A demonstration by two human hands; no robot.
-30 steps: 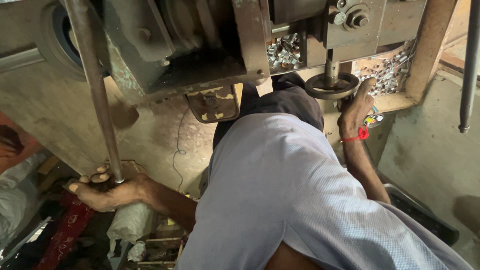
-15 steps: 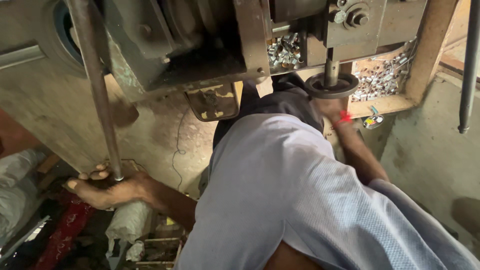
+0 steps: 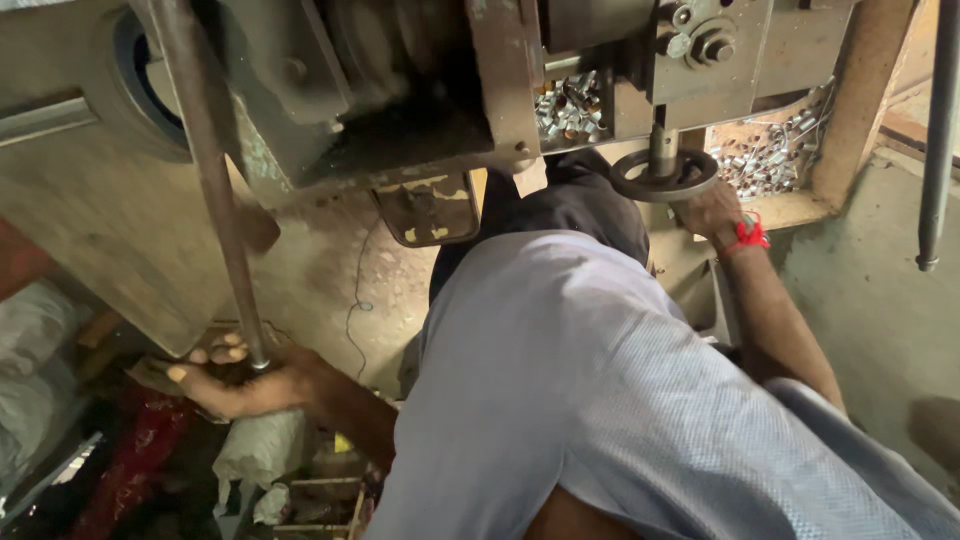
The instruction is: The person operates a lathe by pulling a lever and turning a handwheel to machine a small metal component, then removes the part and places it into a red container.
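The left hand (image 3: 245,380) has its grip clamped on the lower end of a long metal rod (image 3: 215,190) that slants down the machine's front. The right hand (image 3: 712,210) touches the round metal disc (image 3: 664,176) under the machine's shaft; I cannot tell whether its grip is closed.

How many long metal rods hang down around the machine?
2. One metal rod slants down at the left, its lower end in the left hand; another rod hangs at the far right edge, untouched. Others may be hidden.

left hand (image 3: 240,375) grips rod (image 3: 210,180) | right hand (image 3: 708,210) on handwheel (image 3: 665,176)
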